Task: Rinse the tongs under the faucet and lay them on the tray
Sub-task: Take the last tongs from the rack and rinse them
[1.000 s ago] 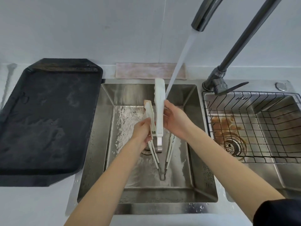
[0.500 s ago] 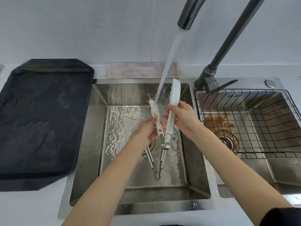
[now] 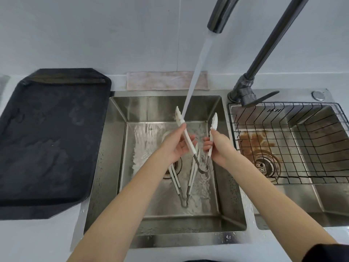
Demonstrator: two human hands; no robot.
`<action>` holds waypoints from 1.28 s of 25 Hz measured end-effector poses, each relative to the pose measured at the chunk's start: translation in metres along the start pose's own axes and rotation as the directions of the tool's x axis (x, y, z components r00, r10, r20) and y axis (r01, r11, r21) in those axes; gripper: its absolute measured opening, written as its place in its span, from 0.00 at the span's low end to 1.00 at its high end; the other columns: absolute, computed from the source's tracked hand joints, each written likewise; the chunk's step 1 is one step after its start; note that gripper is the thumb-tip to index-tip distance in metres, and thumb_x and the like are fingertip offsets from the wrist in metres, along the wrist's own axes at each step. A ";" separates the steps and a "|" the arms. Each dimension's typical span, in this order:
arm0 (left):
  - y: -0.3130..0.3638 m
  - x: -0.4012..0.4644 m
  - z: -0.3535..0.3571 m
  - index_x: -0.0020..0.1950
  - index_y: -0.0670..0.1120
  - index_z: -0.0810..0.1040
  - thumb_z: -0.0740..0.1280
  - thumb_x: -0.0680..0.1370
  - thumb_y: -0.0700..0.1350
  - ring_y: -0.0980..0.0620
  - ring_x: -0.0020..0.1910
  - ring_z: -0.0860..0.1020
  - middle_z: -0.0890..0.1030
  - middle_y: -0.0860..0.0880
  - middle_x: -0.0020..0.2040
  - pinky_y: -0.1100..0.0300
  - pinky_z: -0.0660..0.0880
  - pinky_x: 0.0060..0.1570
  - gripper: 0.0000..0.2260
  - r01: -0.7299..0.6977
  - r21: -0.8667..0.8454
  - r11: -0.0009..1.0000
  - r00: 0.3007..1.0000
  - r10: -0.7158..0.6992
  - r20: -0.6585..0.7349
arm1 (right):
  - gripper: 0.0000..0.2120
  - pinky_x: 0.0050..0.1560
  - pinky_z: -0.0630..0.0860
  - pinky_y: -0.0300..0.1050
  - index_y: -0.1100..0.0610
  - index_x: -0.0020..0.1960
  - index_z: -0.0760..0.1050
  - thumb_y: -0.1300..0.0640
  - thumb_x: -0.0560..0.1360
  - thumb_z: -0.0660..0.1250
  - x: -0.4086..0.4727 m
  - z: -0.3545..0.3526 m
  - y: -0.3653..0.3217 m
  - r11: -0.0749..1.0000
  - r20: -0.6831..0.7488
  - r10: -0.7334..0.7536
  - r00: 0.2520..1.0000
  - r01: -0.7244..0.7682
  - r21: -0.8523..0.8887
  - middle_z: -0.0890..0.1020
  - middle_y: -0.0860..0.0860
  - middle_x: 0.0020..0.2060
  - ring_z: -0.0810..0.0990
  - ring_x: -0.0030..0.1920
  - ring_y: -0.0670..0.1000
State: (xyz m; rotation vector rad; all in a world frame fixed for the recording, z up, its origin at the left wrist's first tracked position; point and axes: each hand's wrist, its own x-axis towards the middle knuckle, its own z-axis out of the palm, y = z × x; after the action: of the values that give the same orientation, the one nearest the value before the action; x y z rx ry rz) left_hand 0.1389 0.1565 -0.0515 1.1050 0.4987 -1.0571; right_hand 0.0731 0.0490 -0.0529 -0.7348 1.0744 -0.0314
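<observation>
White tongs [image 3: 188, 138] with a metal hinge are held spread in a V over the left sink basin [image 3: 117, 148]. My left hand [image 3: 175, 146] grips the left arm, my right hand [image 3: 219, 146] grips the right arm. Water from the dark faucet [image 3: 219, 17] streams onto the left tip beside my left thumb. A second pair of white tongs [image 3: 184, 186] lies on the basin floor under my hands. The black tray [image 3: 47, 138] sits on the counter left of the sink, wet.
A wire rack [image 3: 283, 144] sits in the right basin over a stained drain. A pinkish cloth [image 3: 166, 80] lies behind the sink against the wall. The faucet lever [image 3: 262, 99] points right, next to the rack.
The tongs' arms have spread wide apart, my right hand pulling its arm rightward. The stream now hits the left tip.
</observation>
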 end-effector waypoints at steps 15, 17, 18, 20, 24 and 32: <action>0.034 0.006 0.045 0.44 0.44 0.72 0.64 0.78 0.46 0.55 0.33 0.72 0.73 0.48 0.37 0.66 0.74 0.30 0.07 -0.067 -0.015 0.998 0.995 0.068 0.075 | 0.17 0.13 0.56 0.28 0.61 0.40 0.65 0.53 0.82 0.51 -0.010 0.008 0.000 0.944 0.068 0.221 0.973 -0.231 0.235 0.65 0.49 0.10 0.59 0.09 0.42; 0.038 0.006 0.047 0.44 0.43 0.72 0.64 0.77 0.41 0.55 0.35 0.71 0.72 0.47 0.38 0.65 0.72 0.33 0.04 -0.087 -0.044 0.995 0.992 0.090 0.084 | 0.15 0.14 0.57 0.28 0.60 0.40 0.64 0.53 0.82 0.51 -0.011 0.008 0.002 0.949 0.051 0.230 0.972 -0.236 0.209 0.65 0.49 0.10 0.59 0.09 0.42; 0.041 0.007 0.046 0.44 0.43 0.72 0.65 0.77 0.40 0.55 0.35 0.71 0.71 0.47 0.37 0.65 0.71 0.34 0.04 -0.109 -0.024 0.994 0.991 0.110 0.077 | 0.15 0.14 0.57 0.28 0.60 0.40 0.64 0.53 0.82 0.52 -0.011 0.007 0.003 0.952 0.038 0.234 0.972 -0.237 0.195 0.65 0.49 0.10 0.59 0.09 0.42; 0.043 0.007 0.046 0.42 0.45 0.72 0.65 0.77 0.41 0.55 0.35 0.70 0.71 0.48 0.36 0.64 0.70 0.34 0.05 -0.145 0.047 0.988 0.987 0.142 0.071 | 0.15 0.15 0.56 0.28 0.61 0.42 0.66 0.53 0.82 0.52 -0.012 0.007 0.003 0.958 0.029 0.232 0.972 -0.234 0.167 0.65 0.48 0.10 0.58 0.09 0.42; 0.044 0.006 0.046 0.42 0.46 0.73 0.62 0.76 0.56 0.53 0.34 0.72 0.72 0.49 0.36 0.62 0.72 0.34 0.14 -0.214 0.336 0.917 0.973 0.229 -0.006 | 0.12 0.14 0.56 0.29 0.59 0.46 0.67 0.53 0.82 0.52 -0.014 0.008 0.001 0.971 0.051 0.210 0.976 -0.214 0.108 0.65 0.49 0.09 0.57 0.09 0.42; 0.055 0.005 0.041 0.48 0.42 0.71 0.60 0.80 0.44 0.51 0.35 0.72 0.71 0.47 0.37 0.56 0.75 0.35 0.05 -0.267 0.137 0.954 0.952 0.239 0.191 | 0.16 0.26 0.62 0.37 0.59 0.50 0.71 0.48 0.81 0.52 -0.006 0.001 0.010 0.980 -0.020 0.140 0.990 -0.141 -0.140 0.70 0.52 0.30 0.64 0.25 0.48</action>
State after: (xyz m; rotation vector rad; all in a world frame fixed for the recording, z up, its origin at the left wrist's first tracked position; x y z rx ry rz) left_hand 0.1834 0.1206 -0.0125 1.1727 0.1282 -0.9671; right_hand 0.0676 0.0592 -0.0535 -0.7841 1.1442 0.1633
